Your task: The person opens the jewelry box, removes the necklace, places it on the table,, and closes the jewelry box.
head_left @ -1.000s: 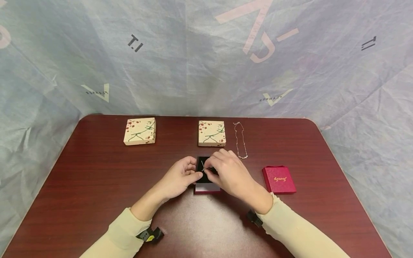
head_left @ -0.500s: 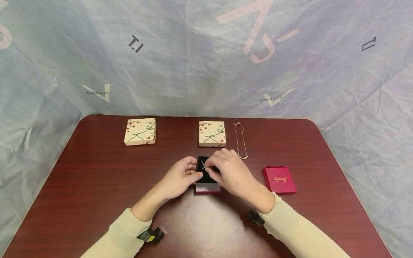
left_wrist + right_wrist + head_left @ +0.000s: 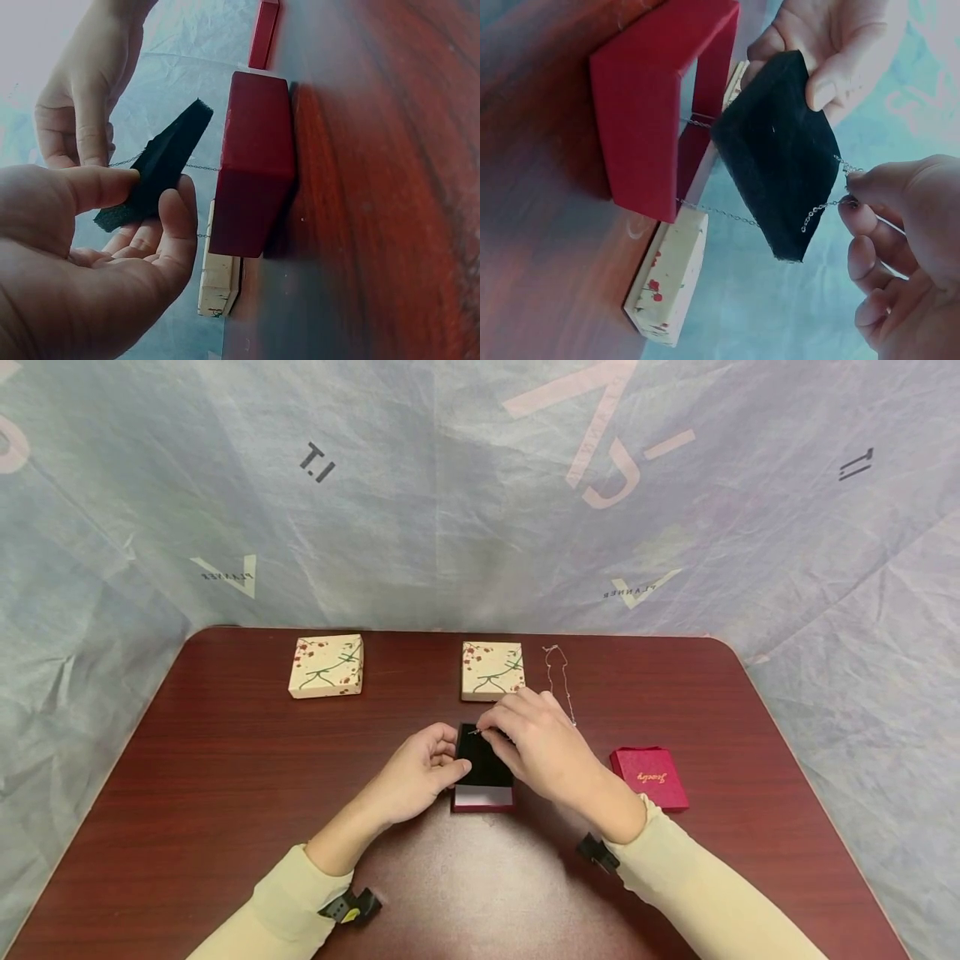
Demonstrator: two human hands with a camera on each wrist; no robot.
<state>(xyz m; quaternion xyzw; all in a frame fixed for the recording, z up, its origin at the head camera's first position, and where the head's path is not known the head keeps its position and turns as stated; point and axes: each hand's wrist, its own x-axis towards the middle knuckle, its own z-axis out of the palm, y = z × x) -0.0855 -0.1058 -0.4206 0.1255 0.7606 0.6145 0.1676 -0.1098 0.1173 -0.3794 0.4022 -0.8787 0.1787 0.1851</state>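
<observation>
My left hand (image 3: 416,774) pinches the edge of a black foam insert (image 3: 780,150) between thumb and fingers. The insert is tilted, lifted above an open red jewelry box (image 3: 641,112). A thin silver necklace (image 3: 724,215) runs through or round the insert; its chain trails down to the box on the far side. My right hand (image 3: 543,743) pinches a part of this necklace between thumb and forefinger, just off the insert's face. In the left wrist view the chain (image 3: 127,160) stretches between the right fingers and the insert. Whatever lies inside the box is mostly hidden.
A red lid (image 3: 651,779) with gold lettering lies to the right. Two cream floral boxes (image 3: 327,667) stand towards the back, one left and one in the middle. Beside the middle one lies another necklace (image 3: 567,685), partly behind my right hand.
My right hand has moved slightly away from me, drawing the pinched part of the necklace towards the insert's far edge. The left hand has stayed in place.
</observation>
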